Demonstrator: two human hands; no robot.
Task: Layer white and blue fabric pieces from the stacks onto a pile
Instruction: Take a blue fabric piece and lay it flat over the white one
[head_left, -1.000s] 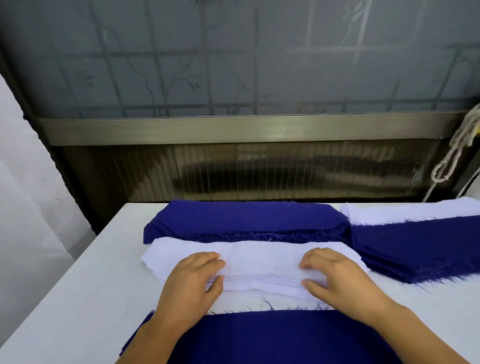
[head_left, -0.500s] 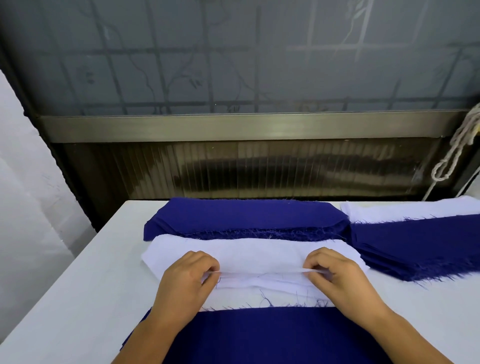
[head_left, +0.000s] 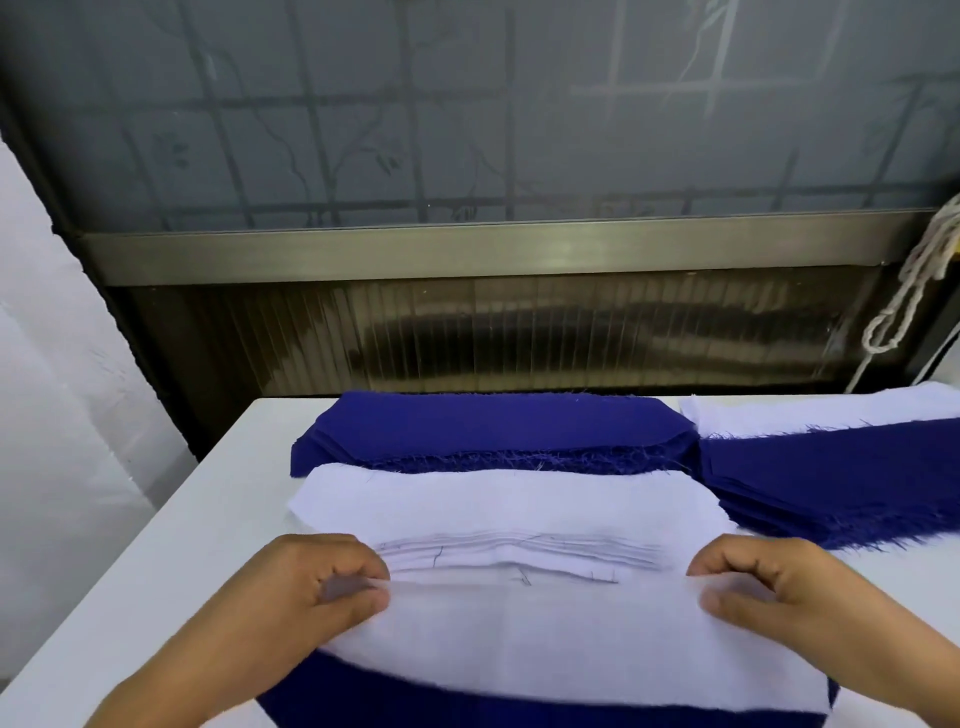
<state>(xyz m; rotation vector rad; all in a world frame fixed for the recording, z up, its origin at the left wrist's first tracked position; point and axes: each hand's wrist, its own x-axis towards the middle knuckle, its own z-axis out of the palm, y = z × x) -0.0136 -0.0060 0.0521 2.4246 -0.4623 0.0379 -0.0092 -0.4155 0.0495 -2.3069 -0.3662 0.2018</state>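
Both hands, left hand (head_left: 311, 587) and right hand (head_left: 769, 587), fingers pinching one white piece (head_left: 545, 639) over the blue pile (head_left: 519, 712); uneven pull risks dragging extra sheets off the white stack (head_left: 509, 504).

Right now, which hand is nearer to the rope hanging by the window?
The right hand. It grips the white sheet's right end, below and left of the rope. The left hand grips the opposite end, much farther away.

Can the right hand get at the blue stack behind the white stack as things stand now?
Probably not at once. The right hand pinches the white piece, as does the left hand. Nothing stands between it and the blue stack beyond the white stack, so the way looks free after letting go.
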